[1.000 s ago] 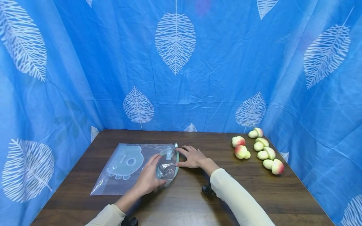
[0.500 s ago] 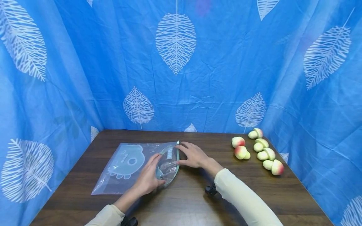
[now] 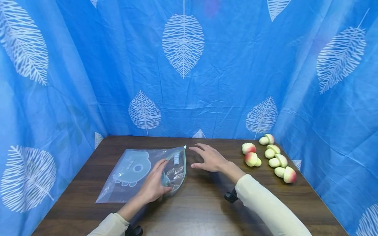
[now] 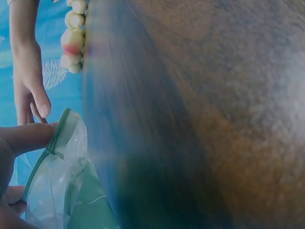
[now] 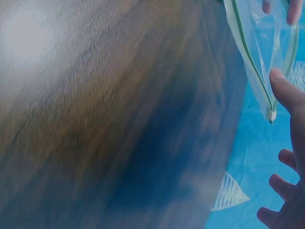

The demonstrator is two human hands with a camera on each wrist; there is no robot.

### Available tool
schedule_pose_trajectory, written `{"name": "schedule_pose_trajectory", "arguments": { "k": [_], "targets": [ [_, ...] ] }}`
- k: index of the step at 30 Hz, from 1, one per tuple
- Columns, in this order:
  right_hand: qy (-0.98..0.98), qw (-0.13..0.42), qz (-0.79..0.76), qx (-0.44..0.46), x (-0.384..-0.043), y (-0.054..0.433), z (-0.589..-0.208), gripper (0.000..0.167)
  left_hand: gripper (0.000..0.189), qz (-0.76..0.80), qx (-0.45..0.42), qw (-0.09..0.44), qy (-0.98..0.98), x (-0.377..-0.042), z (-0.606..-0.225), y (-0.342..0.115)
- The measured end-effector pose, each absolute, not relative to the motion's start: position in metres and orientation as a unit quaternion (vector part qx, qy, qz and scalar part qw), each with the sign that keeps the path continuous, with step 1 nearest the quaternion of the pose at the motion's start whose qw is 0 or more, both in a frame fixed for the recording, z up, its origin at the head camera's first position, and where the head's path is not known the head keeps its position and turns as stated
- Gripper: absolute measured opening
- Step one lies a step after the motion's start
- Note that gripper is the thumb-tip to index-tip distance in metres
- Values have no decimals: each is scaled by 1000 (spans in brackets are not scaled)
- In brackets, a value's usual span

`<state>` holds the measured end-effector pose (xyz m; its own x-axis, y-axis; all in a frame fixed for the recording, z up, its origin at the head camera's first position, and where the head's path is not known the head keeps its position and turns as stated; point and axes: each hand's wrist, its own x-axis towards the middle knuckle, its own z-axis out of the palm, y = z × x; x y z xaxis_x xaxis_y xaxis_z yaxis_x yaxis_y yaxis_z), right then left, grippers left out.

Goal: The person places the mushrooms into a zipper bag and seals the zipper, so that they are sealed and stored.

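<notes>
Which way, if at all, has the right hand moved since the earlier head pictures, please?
Yes: in the head view, the right hand has moved rightward, closer to the mushroom-shaped pieces, which lie unmoved on the table.

A clear, flat, rectangular plastic zip bag (image 3: 118,191) with a large pale blue cartoon print (image 3: 131,165) lies on the dark brown wood-grain surface (image 3: 195,206), its mouth toward the right. The left hand (image 3: 153,185) grips the bag near that end, and the mouth gapes, its green zip strip (image 3: 185,165) bowed outward. A small white slider (image 3: 185,147) sits at the far corner, just beside the right hand (image 3: 211,159), which is apart from the bag.
</notes>
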<state>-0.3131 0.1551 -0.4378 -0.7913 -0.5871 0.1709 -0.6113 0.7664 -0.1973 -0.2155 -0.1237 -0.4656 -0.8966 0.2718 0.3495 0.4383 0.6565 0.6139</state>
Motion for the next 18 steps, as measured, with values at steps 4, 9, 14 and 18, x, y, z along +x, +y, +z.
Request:
{"name": "schedule_pose_trajectory", "arguments": {
  "k": [4, 9, 14, 18],
  "targets": [
    [-938, 56, 128, 318, -311, 168, -430, 78, 107, -366, -194, 112, -903, -216, -463, -125],
    [-940, 63, 126, 310, -308, 184, -424, 80, 106, -374, -193, 111, -900, -216, -456, -128],
    [-941, 71, 132, 303, -304, 201, -416, 80, 104, -378, -190, 113, -899, -217, -451, -133],
    [-941, 80, 138, 297, -300, 216, -411, 81, 104, -373, -190, 117, -900, -217, -448, -137]
  ]
}}
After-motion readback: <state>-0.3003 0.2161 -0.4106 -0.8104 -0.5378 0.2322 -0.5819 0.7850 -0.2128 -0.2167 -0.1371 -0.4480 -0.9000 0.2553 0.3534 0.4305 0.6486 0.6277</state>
